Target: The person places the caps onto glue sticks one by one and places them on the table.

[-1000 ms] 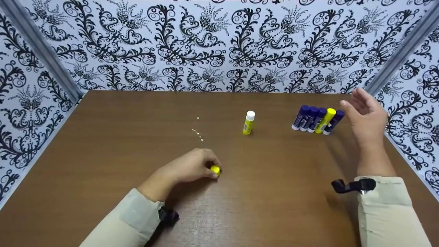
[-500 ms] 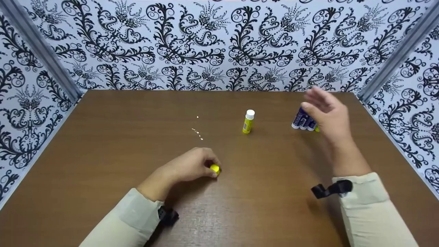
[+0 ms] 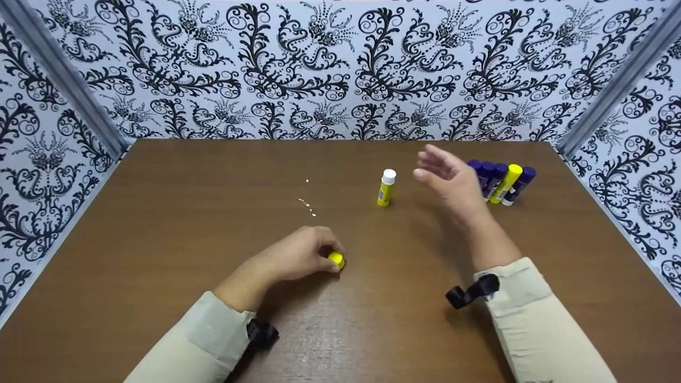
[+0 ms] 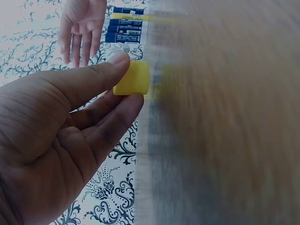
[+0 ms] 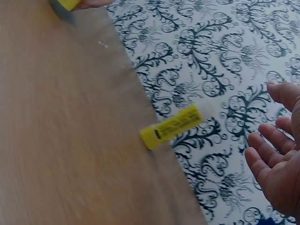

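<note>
Between thumb and fingers my left hand (image 3: 300, 255) pinches a yellow cap (image 3: 336, 259) low over the table, plain to see in the left wrist view too. A yellow glue stick (image 3: 385, 189) stands upright near the table's middle; its top end is white. My right hand (image 3: 452, 183) hangs in the air just right of that glue stick, fingers loosely bent, holding nothing. In the right wrist view, a gap shows between this hand (image 5: 279, 164) and the glue stick (image 5: 176, 125).
A row of purple glue sticks (image 3: 487, 173) with a yellow glue stick (image 3: 506, 183) among them stands at the back right, partly behind my right hand. Small white crumbs (image 3: 307, 205) lie on the brown table (image 3: 186, 213). Patterned walls (image 3: 340, 69) enclose the back and sides.
My right hand has swept left from beside the row of glue sticks, past it, toward the standing yellow glue stick. My left hand has stayed nearly still with the yellow cap.
</note>
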The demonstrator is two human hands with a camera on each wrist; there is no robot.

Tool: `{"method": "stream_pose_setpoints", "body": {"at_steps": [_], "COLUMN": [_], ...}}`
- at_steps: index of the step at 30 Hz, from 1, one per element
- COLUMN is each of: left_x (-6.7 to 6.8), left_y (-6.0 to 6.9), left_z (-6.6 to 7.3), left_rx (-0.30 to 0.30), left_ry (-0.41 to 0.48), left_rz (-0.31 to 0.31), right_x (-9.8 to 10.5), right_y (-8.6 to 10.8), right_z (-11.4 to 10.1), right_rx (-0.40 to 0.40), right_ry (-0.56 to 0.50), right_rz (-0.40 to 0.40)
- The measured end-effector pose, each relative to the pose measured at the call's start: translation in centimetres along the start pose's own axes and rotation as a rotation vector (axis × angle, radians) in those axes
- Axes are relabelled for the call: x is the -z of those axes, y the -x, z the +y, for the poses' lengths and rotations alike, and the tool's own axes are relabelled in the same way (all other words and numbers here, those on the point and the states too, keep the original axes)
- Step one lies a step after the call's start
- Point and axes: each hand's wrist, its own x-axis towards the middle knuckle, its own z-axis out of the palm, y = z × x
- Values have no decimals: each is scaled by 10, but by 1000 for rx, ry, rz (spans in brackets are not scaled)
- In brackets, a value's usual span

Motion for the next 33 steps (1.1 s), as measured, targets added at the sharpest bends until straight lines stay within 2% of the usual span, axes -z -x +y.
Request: {"method": "stream_pose_setpoints", "body": {"at_steps": [7, 13, 26, 33], "left_x": [-2, -4, -3, -1], "left_y": [-1, -2, -2, -1], "left_z": [-3, -4, -1, 0], "left_rx": [-23, -24, -36, -21], "left_ry": [-3, -9, -7, 5], "left_rz": [18, 18, 17, 15], "right_x": [-20, -30, -37, -42], "right_y": [-9, -14, -17, -19], "right_z": [16, 28, 43, 51], "right_rx": [-22, -63, -143, -176], "right_ry": [19, 20, -14, -57], "right_rz": [-35, -48, -81, -101]}}
